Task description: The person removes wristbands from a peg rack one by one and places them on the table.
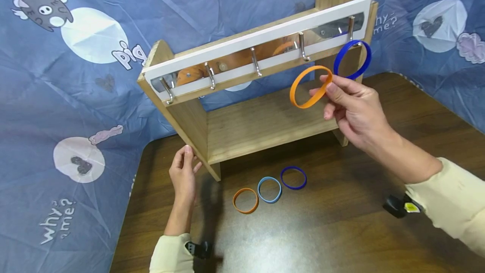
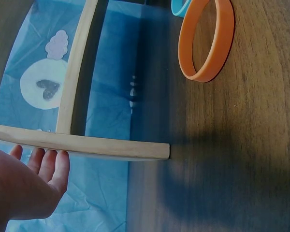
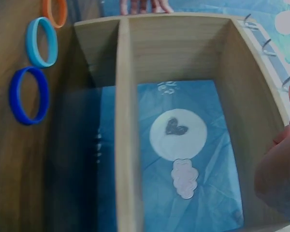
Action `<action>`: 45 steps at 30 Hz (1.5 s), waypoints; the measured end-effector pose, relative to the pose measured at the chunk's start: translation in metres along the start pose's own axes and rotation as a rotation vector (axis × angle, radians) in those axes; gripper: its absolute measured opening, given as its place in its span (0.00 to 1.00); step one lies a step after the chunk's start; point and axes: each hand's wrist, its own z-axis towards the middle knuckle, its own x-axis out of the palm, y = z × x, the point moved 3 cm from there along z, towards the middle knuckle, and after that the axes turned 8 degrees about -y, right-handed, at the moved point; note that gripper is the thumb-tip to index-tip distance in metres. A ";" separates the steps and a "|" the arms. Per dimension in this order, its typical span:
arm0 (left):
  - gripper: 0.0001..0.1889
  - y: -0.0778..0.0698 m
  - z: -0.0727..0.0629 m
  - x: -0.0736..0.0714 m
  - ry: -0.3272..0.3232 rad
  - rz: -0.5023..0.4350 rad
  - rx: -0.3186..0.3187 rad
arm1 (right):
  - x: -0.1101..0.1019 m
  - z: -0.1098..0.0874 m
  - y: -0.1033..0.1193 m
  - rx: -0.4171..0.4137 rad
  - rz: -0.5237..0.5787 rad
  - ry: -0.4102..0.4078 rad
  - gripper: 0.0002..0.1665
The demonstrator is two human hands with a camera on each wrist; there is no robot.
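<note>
My right hand (image 1: 358,108) pinches an orange silicone wristband (image 1: 293,92) between thumb and fingers, just below the second hook (image 1: 302,45) from the right. Beside it a blue wristband (image 1: 368,60) hangs at the rightmost hook (image 1: 351,28) of a wooden rack (image 1: 265,117). Against the outer face of the rack's left side panel (image 2: 111,144) rest the fingertips of my left hand (image 1: 183,176), its thumb at the front edge. On the table lie another orange wristband (image 1: 245,212), a light blue one (image 1: 269,201) and a dark blue one (image 1: 293,187).
A white strip (image 1: 235,54) with a mirrored band and several metal hooks runs along the rack's upper front. The rack stands on a dark wooden table (image 1: 322,226), its shelf board low down. Blue printed cloth (image 1: 125,7) covers the wall behind.
</note>
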 end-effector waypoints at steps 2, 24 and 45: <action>0.18 0.000 0.000 0.000 -0.001 -0.005 0.001 | -0.005 -0.001 -0.003 0.009 -0.031 0.004 0.12; 0.20 -0.002 0.001 0.001 -0.001 0.019 -0.002 | -0.097 -0.026 -0.067 0.373 -0.979 0.037 0.27; 0.18 -0.001 -0.001 0.002 -0.018 0.022 0.000 | -0.135 -0.032 -0.081 0.469 -1.427 0.114 0.13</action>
